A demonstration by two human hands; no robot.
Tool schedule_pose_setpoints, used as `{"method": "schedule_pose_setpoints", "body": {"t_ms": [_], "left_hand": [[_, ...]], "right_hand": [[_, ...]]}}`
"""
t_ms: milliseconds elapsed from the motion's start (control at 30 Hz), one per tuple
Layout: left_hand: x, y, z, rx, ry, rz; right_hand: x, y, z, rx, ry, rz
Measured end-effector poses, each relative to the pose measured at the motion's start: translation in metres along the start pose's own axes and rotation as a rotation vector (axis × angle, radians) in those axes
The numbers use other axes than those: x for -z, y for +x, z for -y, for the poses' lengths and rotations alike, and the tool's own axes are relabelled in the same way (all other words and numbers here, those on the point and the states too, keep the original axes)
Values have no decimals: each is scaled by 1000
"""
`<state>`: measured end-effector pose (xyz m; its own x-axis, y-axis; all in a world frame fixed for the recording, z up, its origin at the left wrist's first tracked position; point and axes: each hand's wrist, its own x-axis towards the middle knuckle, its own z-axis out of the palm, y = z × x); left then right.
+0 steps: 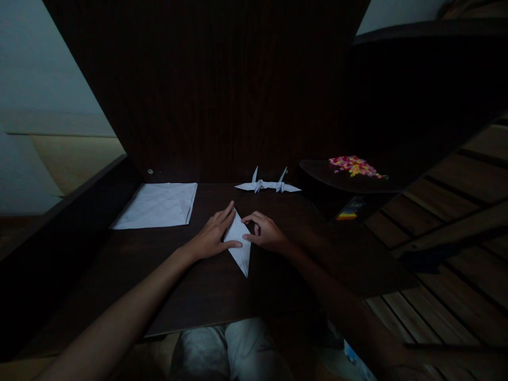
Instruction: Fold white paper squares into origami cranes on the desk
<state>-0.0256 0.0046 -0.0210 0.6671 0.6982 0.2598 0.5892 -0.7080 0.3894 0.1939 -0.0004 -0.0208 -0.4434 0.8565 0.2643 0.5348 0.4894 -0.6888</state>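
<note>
Dim light. Dark wooden bench, tall dark panel at its back. Back left: flat white sheets, edges slightly uneven, well apart from the work. Back centre, near the panel: two folded white paper figures in a row, each with one point standing up; cannot tell whether they touch. Right: low shelf bearing a loose spread of small pink, red and yellow pieces; something yellow beneath it, too dark to identify.

Folded white paper, long diamond, lies on the bench between the hands, lower point toward the person. Left hand: spread fairly wide, fingers extended along the upper left edge, thumb across the paper. Right hand: fingers curled, index and thumb touching the right side; cannot tell whether they pinch it.
</note>
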Motion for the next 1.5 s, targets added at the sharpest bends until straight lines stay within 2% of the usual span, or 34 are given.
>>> {"method": "schedule_pose_setpoints", "body": {"t_ms": [200, 367, 733, 800, 933, 1000, 1500], "left_hand": [[0, -1, 0, 29, 115, 49], [0, -1, 0, 30, 162, 65], [0, -2, 2, 65, 143, 64], [0, -2, 1, 70, 138, 30], [2, 1, 0, 134, 112, -114], [4, 2, -2, 149, 87, -139], [3, 1, -4, 106, 86, -13]], "right_hand": [[-1, -1, -1, 39, -29, 32], [0, -1, -3, 94, -145, 71], [0, -3, 4, 104, -142, 105], [-1, -3, 4, 100, -132, 89], [-2, -3, 1, 103, -129, 67], [-3, -3, 0, 103, -142, 66], [-4, 1, -9, 82, -322, 9]]}}
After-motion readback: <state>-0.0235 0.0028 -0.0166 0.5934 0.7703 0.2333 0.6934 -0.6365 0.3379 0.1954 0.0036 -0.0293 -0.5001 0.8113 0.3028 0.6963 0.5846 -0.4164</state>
